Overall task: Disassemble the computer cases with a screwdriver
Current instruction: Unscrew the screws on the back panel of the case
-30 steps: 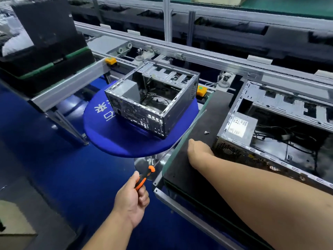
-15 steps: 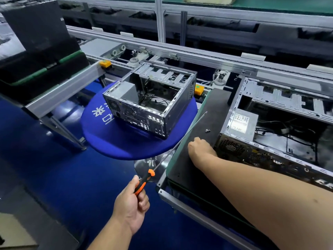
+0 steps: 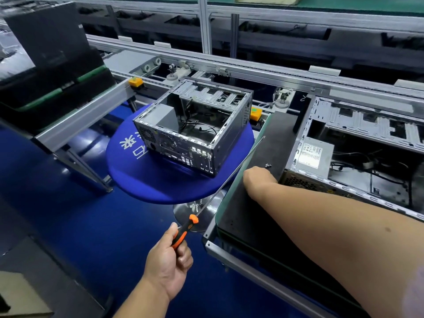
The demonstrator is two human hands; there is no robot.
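Observation:
My left hand [image 3: 167, 269] grips the orange-and-black handle of a long screwdriver [image 3: 183, 232], whose thin shaft points up and right over the pallet's left edge. My right hand [image 3: 259, 177] rests on the black pallet [image 3: 247, 221]; its fingers are hidden behind its back. It lies just short of a small loose screw [image 3: 267, 166] and beside the corner of a large open computer case [image 3: 355, 157]. A smaller open case [image 3: 195, 127] stands on a round blue table [image 3: 156, 182], apart from both hands.
A conveyor line with aluminium rails [image 3: 252, 67] runs across the back. A second rail and stacked black trays [image 3: 52, 72] are at the left. The table's chrome foot [image 3: 195, 214] stands on the blue floor below the screwdriver. Yellow stops [image 3: 135, 82] sit on the rails.
My right hand has slid forward along the pallet, closer to the loose screw and the case corner. My left hand keeps holding the screwdriver in about the same place.

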